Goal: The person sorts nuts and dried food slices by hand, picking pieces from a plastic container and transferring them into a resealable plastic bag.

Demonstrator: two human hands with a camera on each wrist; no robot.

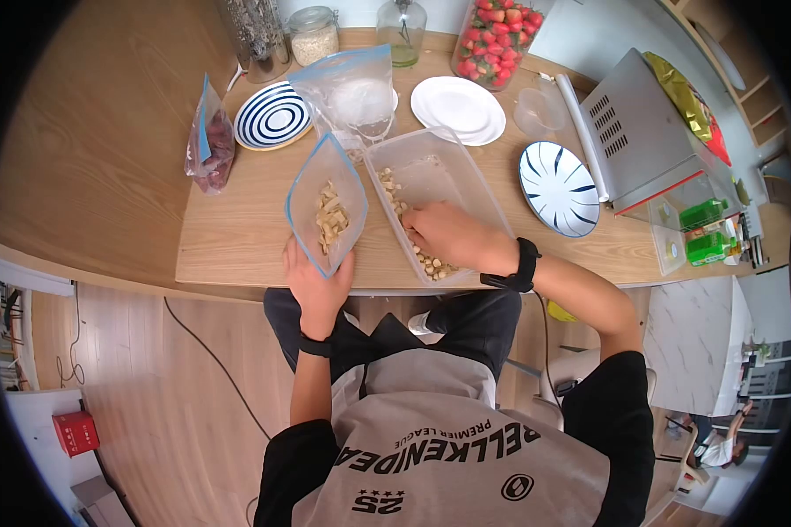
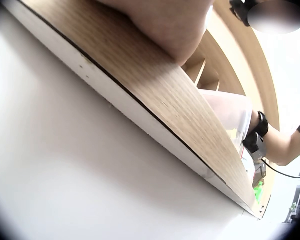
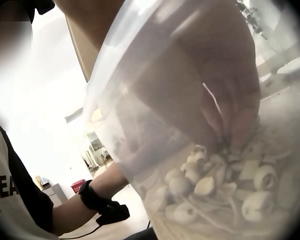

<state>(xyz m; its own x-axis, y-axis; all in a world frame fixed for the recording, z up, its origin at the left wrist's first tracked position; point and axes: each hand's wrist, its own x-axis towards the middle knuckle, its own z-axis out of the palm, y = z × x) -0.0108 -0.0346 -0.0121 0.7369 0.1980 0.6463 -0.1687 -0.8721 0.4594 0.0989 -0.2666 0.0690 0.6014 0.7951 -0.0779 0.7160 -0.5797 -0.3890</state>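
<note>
On the table [image 1: 228, 246] just before me, my left hand [image 1: 318, 279] grips the near side of the open bag [image 1: 306, 206], which has pale pieces [image 1: 331, 220] in it, and my right hand [image 1: 461, 235] reaches down into the tub [image 1: 438, 180] just beside it, fingertips among more pale pieces along the tub's left side. A clear bag [image 1: 351, 88] stands close behind both, between them and the jar [image 1: 315, 44] and bottle [image 1: 402, 35] at the back. To my left are a red-filled bag [image 1: 211, 162] and a striped plate [image 1: 274, 117]; beyond the tub lies a white plate [image 1: 458, 110], with strawberries [image 1: 499, 42] behind it. On my right, an oval dish [image 1: 559, 189], a roll [image 1: 582, 136] and a grey box [image 1: 628, 132] crowd that side. The tub's cloudy wall blurs my right fingers in the right wrist view, so I cannot tell whether they pinch a piece. From above, that hand covers part of the heap. In the left wrist view the table's edge takes up much of the space, with blurred skin at the top. What the clear bag holds is hard to make out.
</note>
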